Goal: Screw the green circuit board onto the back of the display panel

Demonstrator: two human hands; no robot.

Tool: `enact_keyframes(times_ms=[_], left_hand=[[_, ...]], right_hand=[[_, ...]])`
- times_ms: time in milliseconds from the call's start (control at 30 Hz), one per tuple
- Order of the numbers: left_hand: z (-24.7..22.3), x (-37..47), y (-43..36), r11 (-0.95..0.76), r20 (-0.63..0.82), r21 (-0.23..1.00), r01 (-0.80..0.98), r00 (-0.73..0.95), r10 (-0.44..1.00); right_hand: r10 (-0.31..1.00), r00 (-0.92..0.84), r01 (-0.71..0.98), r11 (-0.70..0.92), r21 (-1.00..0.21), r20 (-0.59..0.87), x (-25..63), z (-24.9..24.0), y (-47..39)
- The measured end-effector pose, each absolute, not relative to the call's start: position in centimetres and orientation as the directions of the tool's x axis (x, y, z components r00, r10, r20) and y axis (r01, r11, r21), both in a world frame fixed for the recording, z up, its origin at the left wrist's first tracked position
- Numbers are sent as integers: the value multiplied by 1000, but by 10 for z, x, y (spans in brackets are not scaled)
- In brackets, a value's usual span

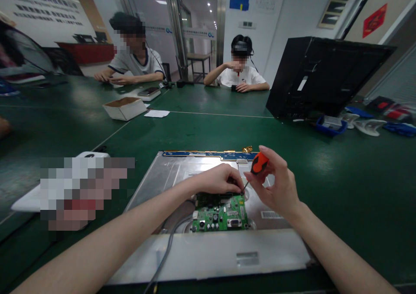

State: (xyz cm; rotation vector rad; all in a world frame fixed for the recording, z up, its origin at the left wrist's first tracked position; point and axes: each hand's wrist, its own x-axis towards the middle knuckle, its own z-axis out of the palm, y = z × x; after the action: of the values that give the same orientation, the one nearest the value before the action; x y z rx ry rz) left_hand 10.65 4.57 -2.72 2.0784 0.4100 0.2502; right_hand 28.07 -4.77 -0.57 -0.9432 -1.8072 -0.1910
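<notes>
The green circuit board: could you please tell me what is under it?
A silver metal panel shows around the green circuit board, which lies over it. Whatever is directly beneath is covered and cannot be seen.

Right of centre, the right hand [277,185] holds an orange-and-black screwdriver [259,163], its tip at the upper right corner of a green board [221,216], beside the left hand [219,178]. A silver panel [156,185] lies beneath; a black casing [321,77] stands upper right.

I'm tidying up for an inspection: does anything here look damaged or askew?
Perhaps the gold piece at the far edge of the panel: it looks crumpled, while the blue strip beside it lies straight. Nothing looks spilled.
</notes>
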Motion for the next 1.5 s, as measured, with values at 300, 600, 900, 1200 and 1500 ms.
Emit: enact_keyframes(times_ms=[300,600,900,1200,1500], left_hand=[[-26,107,46,-493,21,850,185,924,382],[-26,108,46,-490,19,852,187,923,385],[-25,107,45,-491,19,851,186,924,382],[-25,108,45,-502,29,846,182,923,383],[-26,107,45,-487,23,855,179,925,380]], right_hand=[[568,-188,622,700,-350,801,283,-2,-52],[517,-152,676,676,-293,842,281,-2,-49],[533,-173,663,685,-303,828,281,0,-51],[521,-133,685,663,-302,843,281,-2,-49],[510,-142,677,675,-293,848,281,-2,-49]])
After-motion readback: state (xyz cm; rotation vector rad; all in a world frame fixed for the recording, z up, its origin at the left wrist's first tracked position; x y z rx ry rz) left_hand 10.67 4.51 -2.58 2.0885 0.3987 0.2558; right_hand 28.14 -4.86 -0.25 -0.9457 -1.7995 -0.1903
